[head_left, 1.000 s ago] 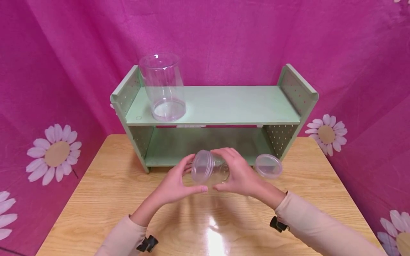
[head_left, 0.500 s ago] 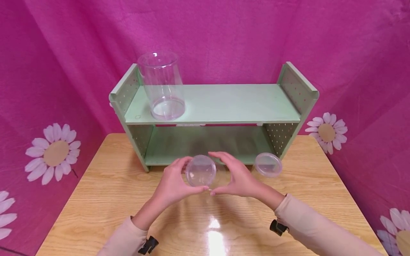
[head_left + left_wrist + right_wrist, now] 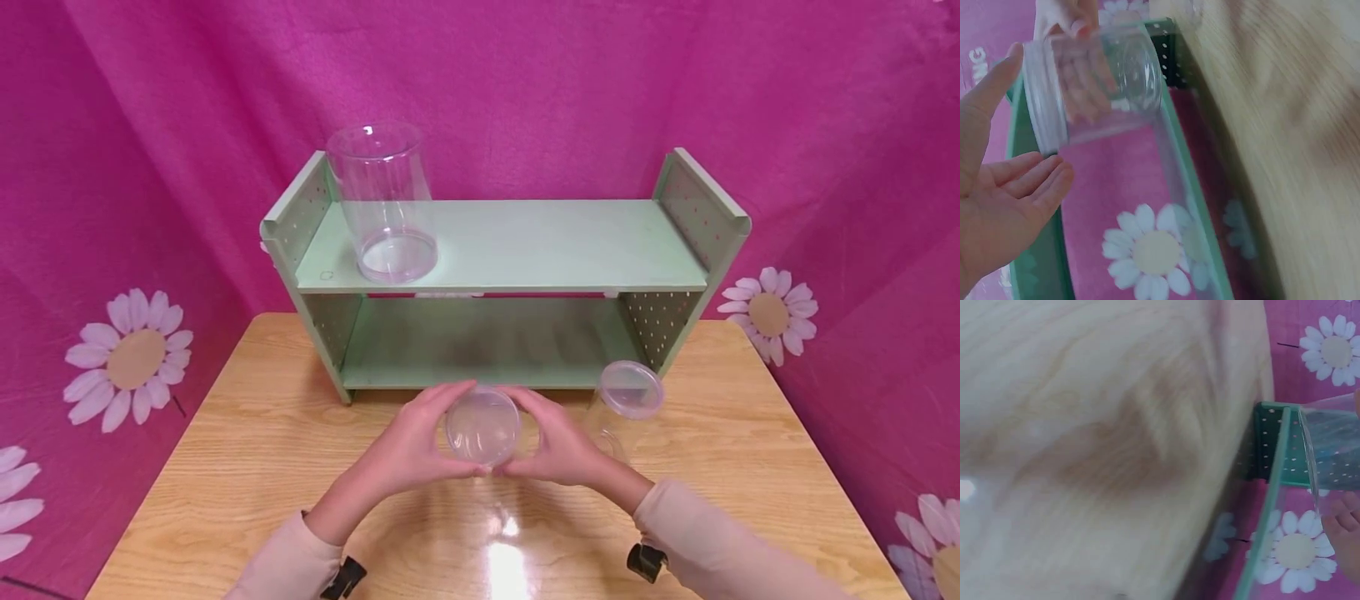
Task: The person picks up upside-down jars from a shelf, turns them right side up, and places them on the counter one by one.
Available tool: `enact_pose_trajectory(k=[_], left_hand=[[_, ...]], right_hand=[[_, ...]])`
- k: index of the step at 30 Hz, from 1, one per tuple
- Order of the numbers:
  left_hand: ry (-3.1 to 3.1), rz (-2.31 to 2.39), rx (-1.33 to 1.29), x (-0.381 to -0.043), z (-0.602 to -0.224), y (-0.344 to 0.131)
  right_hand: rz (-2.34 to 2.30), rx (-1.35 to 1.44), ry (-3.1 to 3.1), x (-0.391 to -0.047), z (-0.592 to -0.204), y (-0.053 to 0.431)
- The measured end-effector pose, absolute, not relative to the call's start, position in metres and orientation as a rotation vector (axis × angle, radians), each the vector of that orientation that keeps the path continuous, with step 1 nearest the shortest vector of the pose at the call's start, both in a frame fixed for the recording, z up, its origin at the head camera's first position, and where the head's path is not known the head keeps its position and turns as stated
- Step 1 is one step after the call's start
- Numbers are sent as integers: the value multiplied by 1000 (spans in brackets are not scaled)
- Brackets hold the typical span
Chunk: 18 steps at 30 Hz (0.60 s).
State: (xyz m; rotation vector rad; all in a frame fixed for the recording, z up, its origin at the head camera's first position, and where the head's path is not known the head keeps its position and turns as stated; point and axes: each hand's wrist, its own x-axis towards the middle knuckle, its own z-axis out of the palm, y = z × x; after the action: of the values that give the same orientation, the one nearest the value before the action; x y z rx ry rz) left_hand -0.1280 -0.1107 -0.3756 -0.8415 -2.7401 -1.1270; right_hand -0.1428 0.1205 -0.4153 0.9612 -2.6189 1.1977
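Observation:
Between both hands, a clear plastic jar is held over the table, its round lid turned up toward the head camera. My left hand spans the lid, with the thumb at one edge and the fingertips at the opposite edge in the left wrist view. On the other side, my right hand grips the jar; its fingers show through the transparent wall in the left wrist view. The right wrist view catches only part of the jar at its right edge.
A second clear lidded jar stands on the wooden table, just beyond my right hand. Behind is a green two-tier shelf, with a large clear container at the left of its upper board. A pink flowered curtain hangs around it.
The jar has turned from lying sideways, lid toward the left, to lid facing the head camera. Both hands have come slightly nearer to the body with it.

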Motion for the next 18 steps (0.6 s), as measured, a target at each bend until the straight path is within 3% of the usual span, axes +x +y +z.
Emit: enact_pose_trajectory(k=[4,13,18], left_hand=[[-2778,-1114,-695,-134,-384,-125],[-2514,-1167,42,-154,-389,-175],[-2263,-1220,263,-169,-387,-192]], right_hand=[[1306,854,-2615,-140,-431,124],[1329,667,-2645,-141,-462,141],[1285,588,-2682,-140,-475,146]])
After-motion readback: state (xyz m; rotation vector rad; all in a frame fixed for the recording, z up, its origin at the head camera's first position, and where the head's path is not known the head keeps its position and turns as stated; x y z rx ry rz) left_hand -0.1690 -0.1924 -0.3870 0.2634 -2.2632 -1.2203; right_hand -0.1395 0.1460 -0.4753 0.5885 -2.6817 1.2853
